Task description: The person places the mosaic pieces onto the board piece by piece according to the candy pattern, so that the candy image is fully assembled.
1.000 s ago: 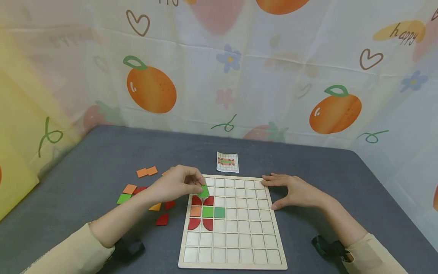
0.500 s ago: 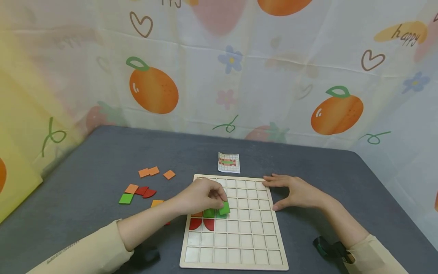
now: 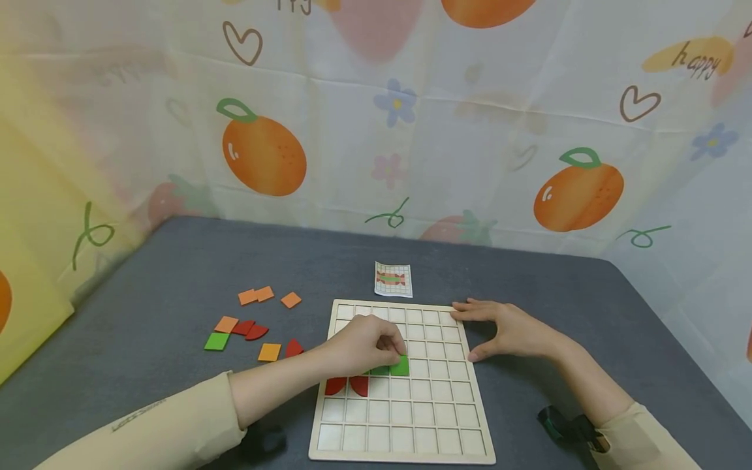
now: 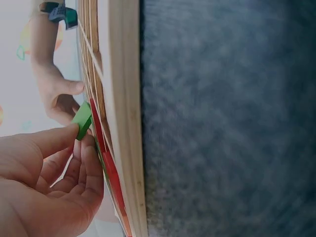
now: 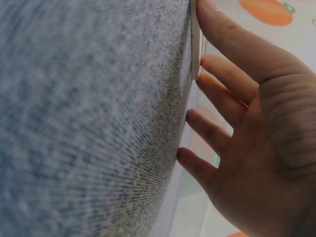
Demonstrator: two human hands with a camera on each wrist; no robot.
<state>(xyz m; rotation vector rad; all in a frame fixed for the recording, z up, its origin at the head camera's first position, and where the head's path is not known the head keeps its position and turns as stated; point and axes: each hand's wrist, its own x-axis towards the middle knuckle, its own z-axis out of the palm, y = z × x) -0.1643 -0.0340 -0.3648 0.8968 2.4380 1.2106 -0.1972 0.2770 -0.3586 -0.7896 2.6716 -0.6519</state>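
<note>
My left hand (image 3: 365, 347) pinches a green square tile (image 3: 400, 366) between thumb and fingertips, over the wooden grid board (image 3: 423, 452). In the left wrist view that tile (image 4: 82, 119) is tilted at the fingertips. To its left sits a darker green tile (image 3: 380, 371), partly covered by the hand. Two red quarter-round tiles (image 3: 359, 386) lie in the row below; other tiles on the board are hidden. My right hand (image 3: 517, 331) rests with spread fingers at the board's right edge and far corner. The right wrist view shows its fingertips against the board edge (image 5: 195, 59) and table.
Loose orange, red, yellow-orange and green tiles lie left of the board, among them a green square (image 3: 217, 341) and a yellow-orange square (image 3: 269, 352). A printed pattern card (image 3: 393, 279) lies beyond the board. A patterned curtain (image 3: 341, 130) hangs behind the table.
My left hand has carried the green tile rightward and toward me, from the board's upper left down to the green row. The right hand stays at the board's edge.
</note>
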